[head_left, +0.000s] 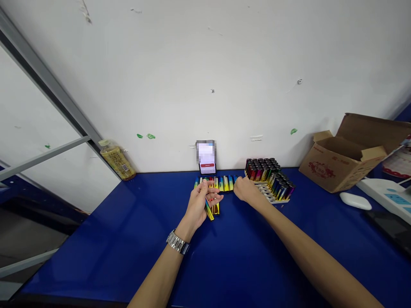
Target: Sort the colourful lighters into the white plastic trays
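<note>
**Main item:** held sticks point(211, 210), a small bundle of slim, lighter-like pieces with a mirror finish that shades from gold through green to blue. They lie at the table's centre, just toward 6 o'clock of the row below, angled from 11 to 5 o'clock.

**Left hand** point(202, 200): fingers closed narrowly about the bundle, thumb across the top. The lower ends stick out under the palm and look to touch the table. A steel wristwatch point(177, 242) is on the wrist.

**Right hand** point(245, 189): at 3 o'clock of the left hand, back up, fingers curled down. I cannot tell whether they pinch anything. The knuckles cover the 3 o'clock end of the row.

**Row of sticks** point(224, 183): same finish, laid flat side by side at 12 o'clock of the left hand.

**Rack** point(269, 196): white and slotted, just at 3 o'clock of the right hand. The near slots are bare. The far ones are packed with upright sticks point(268, 172) that have black tops.

**Phone** point(206, 157): propped upright against the wall at 12 o'clock, directly behind the row, screen blurred.

**Bottle** point(117, 160): yellow drink, leaning at 10 o'clock, well apart.

**Cardboard box** point(349, 156): flaps open, at 2 o'clock.

**White oval piece** point(355, 200) and **power strip** point(390, 197): at 3 o'clock, near the table edge.

**Table** point(128, 239): glossy blue top.
</note>
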Available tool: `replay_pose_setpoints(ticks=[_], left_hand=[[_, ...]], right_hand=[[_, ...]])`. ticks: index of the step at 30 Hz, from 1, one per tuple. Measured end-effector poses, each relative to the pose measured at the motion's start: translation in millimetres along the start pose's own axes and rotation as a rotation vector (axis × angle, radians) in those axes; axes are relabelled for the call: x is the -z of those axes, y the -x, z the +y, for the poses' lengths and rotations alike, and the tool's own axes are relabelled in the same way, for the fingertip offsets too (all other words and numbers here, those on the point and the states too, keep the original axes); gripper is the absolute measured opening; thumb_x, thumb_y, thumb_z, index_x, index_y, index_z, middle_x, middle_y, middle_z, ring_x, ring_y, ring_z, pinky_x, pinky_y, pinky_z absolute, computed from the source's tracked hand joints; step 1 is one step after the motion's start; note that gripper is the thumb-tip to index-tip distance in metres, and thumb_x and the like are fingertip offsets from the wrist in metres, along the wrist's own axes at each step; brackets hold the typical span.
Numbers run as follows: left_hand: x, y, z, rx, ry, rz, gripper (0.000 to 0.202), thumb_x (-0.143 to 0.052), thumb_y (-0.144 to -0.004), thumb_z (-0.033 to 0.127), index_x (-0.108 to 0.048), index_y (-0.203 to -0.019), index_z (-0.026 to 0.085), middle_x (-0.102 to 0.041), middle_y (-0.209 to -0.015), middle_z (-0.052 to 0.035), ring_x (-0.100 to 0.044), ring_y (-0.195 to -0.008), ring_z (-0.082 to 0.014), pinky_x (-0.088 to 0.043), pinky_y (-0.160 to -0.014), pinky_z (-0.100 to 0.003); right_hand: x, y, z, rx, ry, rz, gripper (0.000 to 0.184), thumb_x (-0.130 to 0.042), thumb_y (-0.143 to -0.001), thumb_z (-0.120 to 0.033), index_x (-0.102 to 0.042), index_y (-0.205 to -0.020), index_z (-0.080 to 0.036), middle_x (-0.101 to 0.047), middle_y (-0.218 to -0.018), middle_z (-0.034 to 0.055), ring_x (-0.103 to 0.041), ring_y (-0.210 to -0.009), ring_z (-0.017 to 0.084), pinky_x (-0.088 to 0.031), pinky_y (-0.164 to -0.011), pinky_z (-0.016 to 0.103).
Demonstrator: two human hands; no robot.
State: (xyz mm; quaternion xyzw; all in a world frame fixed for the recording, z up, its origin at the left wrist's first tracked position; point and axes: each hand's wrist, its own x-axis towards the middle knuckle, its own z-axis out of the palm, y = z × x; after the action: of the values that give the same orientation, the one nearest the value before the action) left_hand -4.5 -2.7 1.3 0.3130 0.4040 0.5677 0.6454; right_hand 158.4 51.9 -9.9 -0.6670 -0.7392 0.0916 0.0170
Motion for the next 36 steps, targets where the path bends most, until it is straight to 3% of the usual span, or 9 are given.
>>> replay_pose_setpoints(ticks=[13,16,19,26,29,32,36], left_hand=[[-0.3,1,-1,0.018,-0.019,-0.028,0.038,-0.058,-0.084,0.047,-0.059,-0.096,0.011,-0.066,-0.071,-0.0054,-0.064,-0.057,-0.0123,-0.058,-0.066,-0.031],[1.3,2,-3,-0.001,-0.051,-0.065,0.045,-0.059,-0.08,0.054,-0.06,-0.096,0.012,-0.06,-0.06,0.0,-0.051,-0.043,-0.0056,-0.054,-0.058,-0.025],[3.0,2,-5,-0.029,-0.061,-0.1,0.05,-0.058,-0.078,0.059,-0.062,-0.09,0.011,-0.044,-0.047,0.0081,-0.032,-0.034,-0.0008,-0.045,-0.047,-0.018],[2.0,3,-4,-0.016,-0.051,-0.093,0.052,-0.058,-0.076,0.062,-0.063,-0.083,0.011,-0.039,-0.046,0.0088,-0.031,-0.035,-0.0013,-0.041,-0.047,-0.019],[1.7,3,-4,-0.004,-0.054,-0.08,0.051,-0.056,-0.079,0.061,-0.063,-0.083,0.011,-0.039,-0.047,0.0083,-0.032,-0.035,-0.0018,-0.042,-0.05,-0.02],[1.5,1,-5,0.018,-0.041,-0.061,0.049,-0.055,-0.081,0.06,-0.062,-0.082,0.012,-0.041,-0.048,0.0076,-0.034,-0.035,-0.0026,-0.044,-0.051,-0.022],[-1.5,1,-5,0.031,0.018,-0.035,0.045,-0.058,-0.079,0.058,-0.059,-0.078,0.014,-0.042,-0.05,0.0078,-0.036,-0.035,-0.0033,-0.045,-0.053,-0.024]], right_hand=[[2,-3,0,-0.034,-0.044,-0.004,0.035,-0.034,-0.091,-0.015,-0.061,-0.11,-0.002,-0.066,-0.101,0.0261,-0.065,-0.1,0.03,-0.046,-0.08,0.033],[3,-2,-1,-0.033,-0.051,0.0,0.036,-0.033,-0.092,-0.015,-0.059,-0.112,0.0,-0.066,-0.101,0.0264,-0.064,-0.102,0.03,-0.045,-0.082,0.033],[3,2,1,-0.029,-0.054,0.01,0.037,-0.032,-0.093,-0.015,-0.054,-0.118,0.002,-0.065,-0.101,0.0266,-0.064,-0.102,0.03,-0.045,-0.082,0.033],[0,6,9,-0.045,-0.049,0.039,0.038,-0.032,-0.092,-0.013,-0.05,-0.122,0.004,-0.065,-0.096,0.0264,-0.065,-0.097,0.032,-0.044,-0.076,0.034],[-2,4,14,-0.045,-0.053,0.066,0.036,-0.03,-0.096,-0.018,-0.052,-0.118,-0.001,-0.066,-0.095,0.0227,-0.066,-0.092,0.028,-0.042,-0.075,0.031],[-2,11,15,-0.004,-0.124,0.174,0.035,-0.028,-0.097,-0.026,-0.056,-0.11,-0.009,-0.067,-0.086,0.015,-0.066,-0.082,0.024,-0.039,-0.069,0.028],[2,38,4,0.169,-0.378,0.311,0.031,-0.032,-0.096,-0.032,-0.058,-0.093,-0.015,-0.062,-0.063,0.0023,-0.059,-0.06,0.017,-0.034,-0.06,0.025]])
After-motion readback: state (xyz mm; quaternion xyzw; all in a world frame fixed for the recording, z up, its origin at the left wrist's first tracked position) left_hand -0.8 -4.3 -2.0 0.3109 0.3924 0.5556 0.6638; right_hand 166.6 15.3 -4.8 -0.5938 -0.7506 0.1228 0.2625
